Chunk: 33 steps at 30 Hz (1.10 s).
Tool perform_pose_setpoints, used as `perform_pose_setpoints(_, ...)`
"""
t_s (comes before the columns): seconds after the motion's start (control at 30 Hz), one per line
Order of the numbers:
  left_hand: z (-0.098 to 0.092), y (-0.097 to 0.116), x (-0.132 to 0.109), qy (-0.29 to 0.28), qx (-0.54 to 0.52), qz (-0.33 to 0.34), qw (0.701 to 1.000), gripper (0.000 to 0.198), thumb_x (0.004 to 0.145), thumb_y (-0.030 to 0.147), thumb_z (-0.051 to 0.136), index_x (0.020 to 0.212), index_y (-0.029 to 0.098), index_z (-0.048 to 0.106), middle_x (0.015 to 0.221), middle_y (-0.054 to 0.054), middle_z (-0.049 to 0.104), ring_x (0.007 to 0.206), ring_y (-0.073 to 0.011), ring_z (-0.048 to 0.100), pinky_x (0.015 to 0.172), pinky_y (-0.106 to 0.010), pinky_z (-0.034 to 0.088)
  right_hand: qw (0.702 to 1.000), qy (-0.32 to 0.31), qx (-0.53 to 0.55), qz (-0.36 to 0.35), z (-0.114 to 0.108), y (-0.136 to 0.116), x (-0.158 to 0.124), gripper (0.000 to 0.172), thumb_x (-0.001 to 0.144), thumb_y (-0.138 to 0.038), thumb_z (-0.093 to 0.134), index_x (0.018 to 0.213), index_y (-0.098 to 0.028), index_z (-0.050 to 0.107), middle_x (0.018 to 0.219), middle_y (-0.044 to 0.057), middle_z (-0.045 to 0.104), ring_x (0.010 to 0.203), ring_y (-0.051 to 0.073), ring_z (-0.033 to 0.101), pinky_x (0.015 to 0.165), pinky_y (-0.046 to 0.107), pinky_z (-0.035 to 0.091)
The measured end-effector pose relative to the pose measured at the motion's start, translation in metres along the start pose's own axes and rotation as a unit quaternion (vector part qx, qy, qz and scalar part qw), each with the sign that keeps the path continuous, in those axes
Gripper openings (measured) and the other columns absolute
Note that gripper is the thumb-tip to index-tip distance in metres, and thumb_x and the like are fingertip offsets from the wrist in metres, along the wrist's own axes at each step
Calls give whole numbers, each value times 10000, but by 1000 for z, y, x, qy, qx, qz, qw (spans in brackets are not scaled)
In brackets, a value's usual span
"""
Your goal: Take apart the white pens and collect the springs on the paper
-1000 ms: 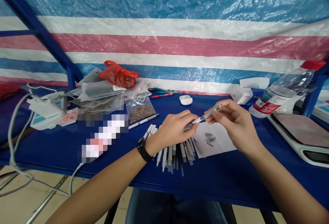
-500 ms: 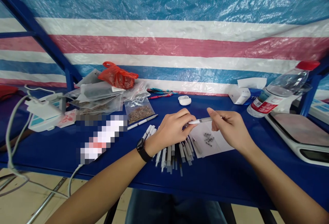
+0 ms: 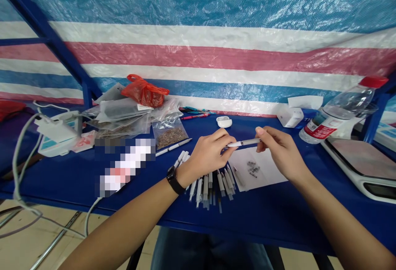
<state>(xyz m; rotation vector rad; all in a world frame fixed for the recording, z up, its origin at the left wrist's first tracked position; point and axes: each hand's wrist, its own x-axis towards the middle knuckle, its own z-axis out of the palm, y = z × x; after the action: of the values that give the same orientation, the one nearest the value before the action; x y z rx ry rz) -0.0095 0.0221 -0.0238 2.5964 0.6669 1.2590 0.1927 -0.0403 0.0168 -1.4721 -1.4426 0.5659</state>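
A white pen [image 3: 239, 143] with a greyish, see-through section spans the gap between my two hands, above the blue table. My left hand [image 3: 213, 151] pinches its left end between thumb and fingers, a black band around the wrist. At the other end, the thumb and fingers of my right hand [image 3: 280, 148] close on the see-through part. Beneath my left hand lie several white and grey pen parts [image 3: 228, 183], partly covered by it. A white sheet of paper [image 3: 268, 175] under the pen carries several small grey pieces [image 3: 253, 169], too small to name.
Clear bags of dried brown bits [image 3: 169, 137] and a red plastic bag [image 3: 145, 91] lie at back left, near a white pen [image 3: 173, 147]. A white earbud case [image 3: 224, 121] sits behind my hands. On the right are a bottle [image 3: 337, 113] and a scale [image 3: 361, 166].
My right hand's grip has shifted slightly to the right along the pen, showing more of the see-through section. My left hand keeps its pinch. The whole view has moved a little.
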Motion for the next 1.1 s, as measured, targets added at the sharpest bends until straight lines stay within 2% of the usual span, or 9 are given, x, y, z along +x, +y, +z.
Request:
perform_pose_setpoints(0.1, -2, -3, 1, 16, 19, -9, 1000, 168, 1030, 270, 550, 968, 177, 675, 951, -34, 685, 680, -92, 654, 633, -204, 539, 997, -23, 62, -25, -1, -2, 3, 537, 763, -760, 722, 837, -233, 647, 695, -2, 618, 636, 167, 587, 626, 301, 476)
perform_pose_setpoints(0.17, -4, -4, 1, 23, 29, -6, 999, 164, 1028, 263, 552, 970, 175, 678, 955, -36, 690, 677, -93, 656, 624, -206, 531, 997, -34, 62, -37, 0, -2, 4, 538, 754, -750, 739, 870, -234, 641, 718, 0, 634, 639, 166, 593, 628, 299, 480)
perform_pose_setpoints(0.33, -5, -5, 1, 9, 60, 23, 998, 194, 1038, 271, 532, 994, 175, 695, 970, -44, 704, 656, -89, 643, 591, -202, 509, 999, 0, -38, 3, 4, 2, 0, 675, 858, -810, 550, 541, -218, 490, 532, 7, 521, 522, 143, 483, 561, 306, 396)
perform_pose_setpoints(0.4, -4, -6, 1, 11, 65, 24, 998, 206, 1042, 276, 527, 991, 175, 699, 969, -44, 707, 644, -86, 637, 578, -203, 497, 999, 0, -41, 16, 5, 3, -1, 711, 873, -823, 502, 503, -216, 476, 533, 15, 513, 522, 142, 469, 559, 310, 388)
perform_pose_setpoints(0.5, -5, -8, 1, 18, 71, 13, 997, 215, 1044, 294, 530, 989, 181, 703, 953, -38, 708, 649, -90, 640, 567, -206, 485, 1000, -23, 19, -5, 4, 1, 0, 589, 818, -802, 615, 708, -223, 597, 630, 7, 584, 614, 171, 556, 610, 307, 447)
perform_pose_setpoints(0.6, -7, -10, 2, 17, 76, 11, 997, 223, 1049, 306, 527, 993, 185, 705, 950, -34, 714, 662, -95, 650, 560, -213, 479, 998, -45, 28, -33, 4, 0, 0, 519, 818, -747, 668, 837, -232, 605, 659, -4, 607, 642, 176, 584, 628, 301, 468)
perform_pose_setpoints(0.83, -9, -7, 2, 3, 115, 69, 991, 223, 1060, 245, 494, 1003, 190, 702, 945, -25, 720, 698, -101, 662, 579, -223, 469, 999, -29, -37, 7, 9, 4, -3, 737, 904, -788, 480, 438, -223, 405, 451, 5, 445, 456, 128, 416, 508, 296, 365)
perform_pose_setpoints(1.0, -8, -9, 2, 16, 129, 43, 991, 266, 1075, 312, 476, 996, 190, 699, 901, -23, 676, 612, -90, 599, 530, -225, 431, 999, -45, 1, -12, 8, 3, -3, 554, 873, -775, 569, 760, -232, 577, 625, -4, 575, 569, 154, 516, 548, 279, 409)
perform_pose_setpoints(1.1, -6, -8, 1, 15, 150, 60, 987, 289, 1083, 318, 452, 988, 186, 690, 850, -14, 631, 595, -92, 570, 513, -228, 409, 998, -36, -32, -43, 9, 1, -4, 580, 875, -795, 539, 721, -236, 514, 574, -21, 515, 533, 142, 458, 527, 273, 383)
